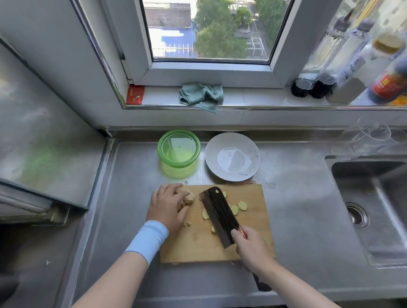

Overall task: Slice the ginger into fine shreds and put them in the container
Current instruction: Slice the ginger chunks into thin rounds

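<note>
left hand (168, 206) fingers curl on ginger knob (189, 198) | right hand (251, 247) grips cleaver (219, 214) | slices (241, 205) beyond blade

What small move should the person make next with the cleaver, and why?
Probably bring the cleaver down for another thin slice off the ginger piece. The left hand holds that piece, the right hand grips the cleaver beside it, and only slices, no shreds, lie on the board.

Bright daylight from the window (210, 23), soft glare on the steel counter (298, 183), bottles (370, 64) blurred (upper right), wide-angle bending at edges
</note>
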`<state>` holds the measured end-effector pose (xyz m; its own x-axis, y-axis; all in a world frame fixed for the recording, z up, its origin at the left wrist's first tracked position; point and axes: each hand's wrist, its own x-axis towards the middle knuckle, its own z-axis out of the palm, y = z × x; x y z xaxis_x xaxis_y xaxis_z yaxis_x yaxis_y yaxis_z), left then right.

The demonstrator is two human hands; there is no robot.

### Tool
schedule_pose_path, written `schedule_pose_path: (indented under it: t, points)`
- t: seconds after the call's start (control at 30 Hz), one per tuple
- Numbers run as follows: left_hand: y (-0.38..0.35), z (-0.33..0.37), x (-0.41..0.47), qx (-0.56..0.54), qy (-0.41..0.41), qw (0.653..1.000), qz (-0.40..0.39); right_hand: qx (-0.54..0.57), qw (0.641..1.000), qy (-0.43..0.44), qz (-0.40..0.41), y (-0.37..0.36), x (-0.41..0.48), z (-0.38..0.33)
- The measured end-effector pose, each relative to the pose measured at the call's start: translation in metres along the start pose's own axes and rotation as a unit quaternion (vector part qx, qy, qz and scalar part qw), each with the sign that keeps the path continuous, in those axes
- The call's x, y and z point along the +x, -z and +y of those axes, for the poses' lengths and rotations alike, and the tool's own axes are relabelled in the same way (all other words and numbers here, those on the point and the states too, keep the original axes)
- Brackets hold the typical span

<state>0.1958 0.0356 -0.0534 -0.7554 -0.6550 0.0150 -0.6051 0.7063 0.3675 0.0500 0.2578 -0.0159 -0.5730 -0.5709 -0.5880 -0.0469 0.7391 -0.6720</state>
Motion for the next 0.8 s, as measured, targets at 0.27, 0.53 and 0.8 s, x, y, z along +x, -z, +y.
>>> schedule_pose_path:
  t: [0.27, 0.53, 0.8]
  points:
    - [-0.041, 0.058, -0.039, 0.007, -0.123, 0.991, -0.055, 0.017, 0.998, -0.015, 0.065, 0.027, 0.006, 0.003]
    - [-0.042, 0.051, -0.035, 0.016, -0.141, 0.990, 0.018, -0.015, 0.999, 0.016, 0.048, 0.027, 0.000, 0.001]
    - [-0.020, 0.024, -0.031, -0.014, 0.074, 0.997, 0.013, -0.017, 1.000, 0.018, 0.007, 0.006, -0.007, -0.004]
